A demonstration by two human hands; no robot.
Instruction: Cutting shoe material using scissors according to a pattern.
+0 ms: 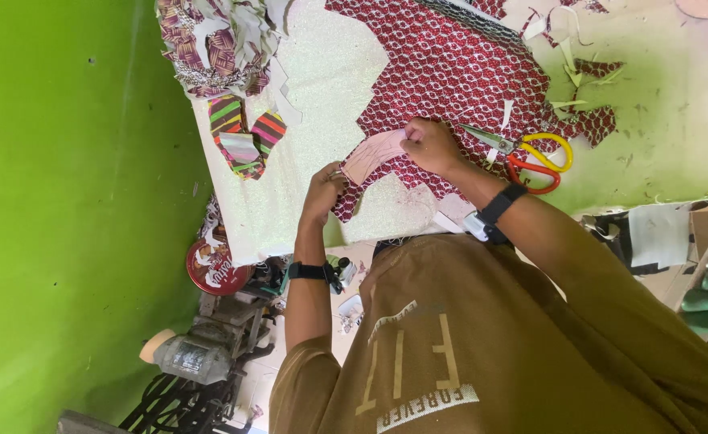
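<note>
Your left hand (323, 191) pinches the lower end of a pale pink paper pattern (372, 154). Your right hand (429, 145) presses closed fingers on its upper end. The pattern lies on red printed fabric (458, 68), spread across the white desk (322, 72). Scissors (531, 157) with yellow and red handles lie just beside your right wrist. Striped cut pieces (244, 137) sit apart.

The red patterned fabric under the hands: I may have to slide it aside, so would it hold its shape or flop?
The red patterned fabric would probably flop: it lies flat and thin on the white table. Its jagged cut edges suggest it may snag or bunch when pushed. The right hand and left hand press a pink paper piece on it, so it likely shifts easily.
</note>
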